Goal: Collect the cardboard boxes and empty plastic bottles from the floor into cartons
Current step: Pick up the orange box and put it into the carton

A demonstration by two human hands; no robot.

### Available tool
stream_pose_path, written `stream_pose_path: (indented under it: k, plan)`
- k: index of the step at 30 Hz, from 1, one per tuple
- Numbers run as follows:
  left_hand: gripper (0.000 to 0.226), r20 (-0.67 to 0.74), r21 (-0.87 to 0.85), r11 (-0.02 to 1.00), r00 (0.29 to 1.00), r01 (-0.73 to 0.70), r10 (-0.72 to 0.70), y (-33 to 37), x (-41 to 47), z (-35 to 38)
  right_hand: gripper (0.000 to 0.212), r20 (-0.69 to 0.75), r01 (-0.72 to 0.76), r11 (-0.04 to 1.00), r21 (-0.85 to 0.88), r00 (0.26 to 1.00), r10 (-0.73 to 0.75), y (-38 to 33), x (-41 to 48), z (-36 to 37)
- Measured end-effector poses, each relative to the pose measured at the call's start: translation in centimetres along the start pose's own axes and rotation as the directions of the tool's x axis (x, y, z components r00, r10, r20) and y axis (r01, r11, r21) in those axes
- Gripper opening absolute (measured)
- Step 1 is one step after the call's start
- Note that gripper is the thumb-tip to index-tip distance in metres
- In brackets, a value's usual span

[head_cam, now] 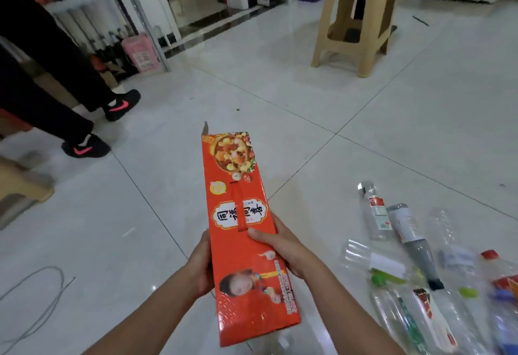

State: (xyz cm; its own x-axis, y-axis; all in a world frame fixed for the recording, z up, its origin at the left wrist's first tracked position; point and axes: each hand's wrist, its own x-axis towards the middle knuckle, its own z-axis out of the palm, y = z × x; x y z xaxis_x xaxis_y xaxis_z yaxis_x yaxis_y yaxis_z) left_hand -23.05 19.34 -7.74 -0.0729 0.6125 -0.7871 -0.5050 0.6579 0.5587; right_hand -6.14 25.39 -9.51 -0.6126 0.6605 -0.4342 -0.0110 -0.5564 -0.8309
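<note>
Both hands grip the red cardboard box (244, 231), long axis running near to far; left hand (200, 265) on its left edge, right hand (283, 248) on its right.

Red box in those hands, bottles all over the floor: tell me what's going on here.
A person holds the long red cardboard box above the floor, left hand gripping one long edge and right hand the other. Empty plastic bottles lie heaped on the tiles to their right, not yet collected. Another person's legs stand at the left.
</note>
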Motion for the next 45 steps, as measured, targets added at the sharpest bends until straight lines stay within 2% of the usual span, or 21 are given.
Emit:
stream_pose_path:
  k: [3,5,9,12,14,17,21,24,28,29,32,37,42,45]
  plan:
    - [0.064,-0.047,-0.034,0.998,0.998,0.049,-0.051,0.8,-2.4,0.0,0.069,-0.008,0.001,0.999,-0.037,1.000,-0.001,-6.1,-5.9,0.2]
    - [0.075,-0.046,-0.036,0.987,0.987,0.154,-0.156,2.5,-5.7,2.0,0.075,-0.026,-0.011,0.995,-0.098,1.000,0.008,-10.7,-11.4,0.2]
    - [0.074,0.231,0.001,0.930,0.904,0.369,-0.359,6.9,-20.6,13.6,0.079,-0.119,-0.031,0.989,-0.143,0.993,0.014,-18.8,-24.5,0.5]
    - [0.074,0.313,0.107,0.918,0.864,0.381,-0.395,8.8,-28.8,20.7,0.080,-0.244,-0.060,0.994,-0.093,0.969,0.036,-24.1,-34.2,1.5]
    - [0.072,0.376,0.236,0.889,0.807,0.393,-0.456,9.7,-33.9,25.1,0.077,-0.354,-0.071,0.996,-0.048,0.934,0.049,-27.5,-40.5,2.6]
    - [0.068,0.518,0.379,0.850,0.678,0.365,-0.522,10.7,-41.8,31.2,0.076,-0.513,-0.063,0.998,-0.019,0.857,0.044,-32.1,-49.4,5.0]
    - [0.063,0.603,0.498,0.787,0.508,0.364,-0.616,8.8,-49.4,35.7,0.072,-0.712,-0.034,0.999,-0.004,0.702,0.021,-35.3,-60.1,9.8]
    - [0.057,0.530,0.646,0.693,0.464,0.321,-0.709,6.2,-54.7,37.6,0.069,-0.829,-0.012,0.999,0.044,0.558,0.043,-35.4,-67.5,14.6]
    - [0.069,0.397,0.839,0.485,0.331,0.247,-0.856,1.4,-61.8,38.3,0.066,-0.922,0.013,0.989,0.148,0.362,0.133,-33.7,-76.1,21.7]
    - [0.068,0.363,0.867,0.443,0.320,0.228,-0.875,0.0,-63.6,38.0,0.067,-0.936,0.016,0.985,0.173,0.315,0.159,-32.9,-77.8,23.5]
    - [0.065,0.292,0.923,0.333,0.210,0.195,-0.933,-4.0,-68.7,35.8,0.074,-0.952,0.041,0.970,0.239,0.208,0.225,-29.8,-82.2,28.7]
    - [0.059,0.144,0.988,0.149,0.092,0.052,-0.985,-9.4,-76.9,30.6,0.080,-0.930,0.137,0.920,0.368,0.033,0.366,-23.8,-87.8,38.0]
    - [0.064,0.018,0.999,0.017,0.042,-0.031,-0.999,-15.1,-82.9,24.7,0.080,-0.878,0.225,0.865,0.448,-0.069,0.473,-18.1,-92.4,47.0]
    - [0.070,-0.063,0.996,-0.068,0.097,-0.054,-0.993,-19.4,-85.4,21.8,0.078,-0.855,0.239,0.846,0.476,-0.098,0.509,-15.7,-95.1,51.5]
